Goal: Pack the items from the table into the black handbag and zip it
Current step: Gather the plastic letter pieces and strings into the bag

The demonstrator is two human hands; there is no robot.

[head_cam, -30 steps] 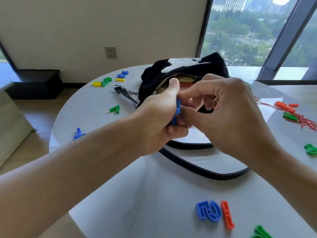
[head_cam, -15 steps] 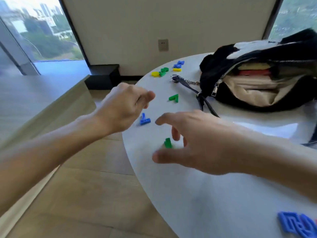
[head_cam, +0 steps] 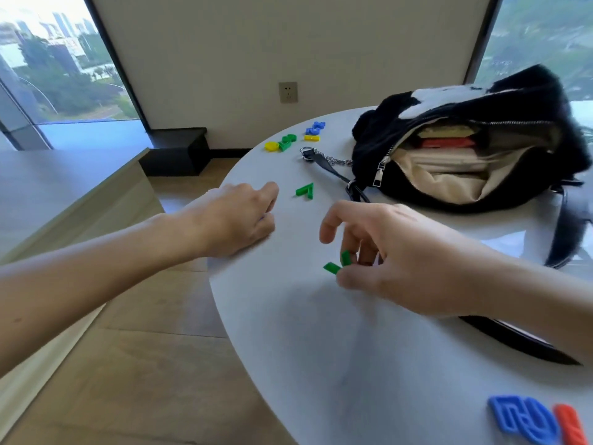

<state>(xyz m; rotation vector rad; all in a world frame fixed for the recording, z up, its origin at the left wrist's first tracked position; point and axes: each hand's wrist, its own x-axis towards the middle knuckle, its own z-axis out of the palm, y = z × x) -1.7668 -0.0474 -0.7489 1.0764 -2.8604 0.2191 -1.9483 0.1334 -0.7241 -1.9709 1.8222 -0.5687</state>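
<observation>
The black fuzzy handbag (head_cam: pixel 449 200) lies unzipped at the back right of the white round table (head_cam: pixel 321 348); its beige lining and red and yellowish items show inside. My right hand (head_cam: pixel 401 255) pinches a green plastic piece (head_cam: pixel 338 264) on the tabletop between thumb and fingers. My left hand (head_cam: pixel 237 216) rests curled at the table's left edge, over a blue piece of which only a sliver shows. Another green piece (head_cam: pixel 305 190) lies just beyond my hands.
Yellow, green and blue pieces (head_cam: pixel 286 142) sit in a cluster at the far edge, beside the bag's key ring and chain (head_cam: pixel 308 154). Blue (head_cam: pixel 523 419) and red (head_cam: pixel 571 425) pieces lie at the front right. The bag strap (head_cam: pixel 513 342) loops under my right forearm. A wooden counter (head_cam: pixel 80 194) stands left.
Both hands left the bag's mouth and swung left. The right hand has closed on the green piece; the left hand has dropped over the blue piece at the edge.
</observation>
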